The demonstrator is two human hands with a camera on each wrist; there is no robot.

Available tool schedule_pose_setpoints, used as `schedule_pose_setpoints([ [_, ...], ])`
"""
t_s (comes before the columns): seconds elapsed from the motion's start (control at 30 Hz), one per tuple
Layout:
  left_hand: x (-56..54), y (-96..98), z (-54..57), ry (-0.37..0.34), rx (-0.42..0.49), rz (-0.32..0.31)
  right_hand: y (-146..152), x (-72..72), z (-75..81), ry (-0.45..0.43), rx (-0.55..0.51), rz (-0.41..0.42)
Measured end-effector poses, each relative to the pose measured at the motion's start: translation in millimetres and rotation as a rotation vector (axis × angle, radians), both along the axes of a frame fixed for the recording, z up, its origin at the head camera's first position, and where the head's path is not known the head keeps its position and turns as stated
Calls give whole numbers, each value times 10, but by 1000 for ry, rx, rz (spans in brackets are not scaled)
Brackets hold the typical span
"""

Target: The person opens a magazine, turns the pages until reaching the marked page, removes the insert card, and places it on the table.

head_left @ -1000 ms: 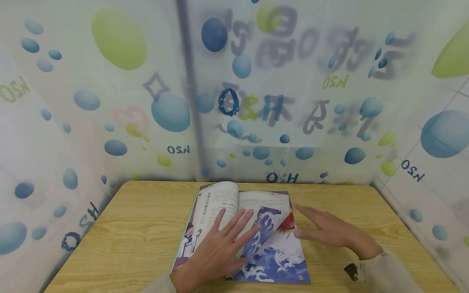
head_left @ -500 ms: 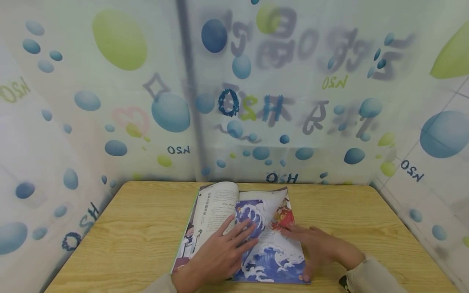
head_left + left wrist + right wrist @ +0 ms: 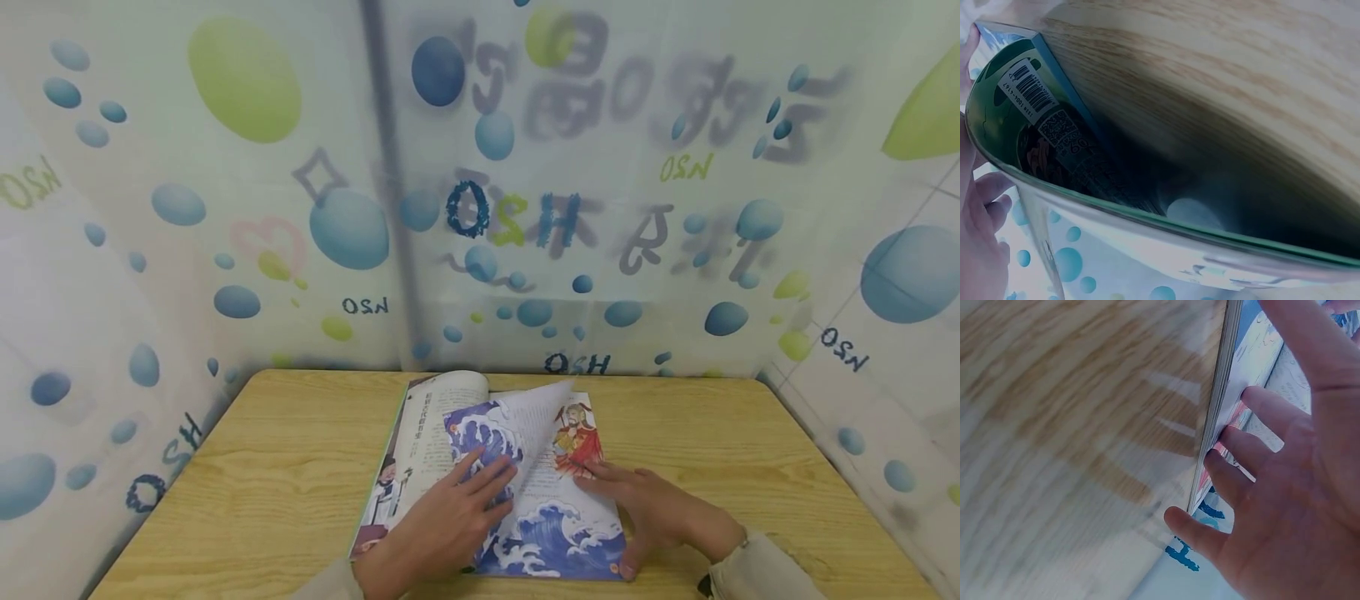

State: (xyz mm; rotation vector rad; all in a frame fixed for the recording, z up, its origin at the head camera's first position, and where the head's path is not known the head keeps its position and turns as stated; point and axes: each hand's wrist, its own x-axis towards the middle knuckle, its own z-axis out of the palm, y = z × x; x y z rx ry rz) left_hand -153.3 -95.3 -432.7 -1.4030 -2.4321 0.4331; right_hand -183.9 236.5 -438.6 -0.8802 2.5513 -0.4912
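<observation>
An illustrated magazine (image 3: 438, 421) lies spread on the table, its text and pictures facing up. One leaf (image 3: 534, 421) with a blue wave print stands partly lifted and curls over toward the left page. My left hand (image 3: 442, 521) rests on that leaf near the spine with fingers extended. At the right page's edge, my right hand (image 3: 663, 512) touches the paper, fingers fairly straight and thumb by the lower corner. In the right wrist view, the fingertips (image 3: 1216, 464) meet the edge of the page stack. The left wrist view shows the green back cover (image 3: 997, 125) with a barcode.
The wooden table (image 3: 262, 475) extends to both sides of the magazine. A curtain (image 3: 315, 125) printed with blue and green drops hangs behind it and along the sides. A dark tag (image 3: 705, 586) shows at the right sleeve (image 3: 765, 567).
The wave-print leaf has swung from the right over toward the left page, uncovering a red-robed figure. My right hand has moved left onto the page; my left hand has stayed nearly in place.
</observation>
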Motion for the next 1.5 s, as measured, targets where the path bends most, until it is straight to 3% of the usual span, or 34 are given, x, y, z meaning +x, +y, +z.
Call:
schedule_pose_setpoints([
  [0.13, -8, 15, 0, 18, 38, 7, 1, 0, -2, 11, 2, 8],
  [0.27, -13, 30, 6, -12, 78, 31, -6, 2, 10, 19, 1, 14],
  [0.5, -14, 36, 17, -41, 66, 148, 2, 6, 8, 24, 0, 11],
  [0.87, -7, 6, 0, -250, 171, 322, 10, -3, -1, 37, -4, 26],
  [1.13, -6, -19, -29, -259, 225, 339, 0, 2, 12, 32, 1, 25],
  [1.5, -12, -23, -54, -327, 244, 353, -1, -1, 34, 14, 13, 19],
])
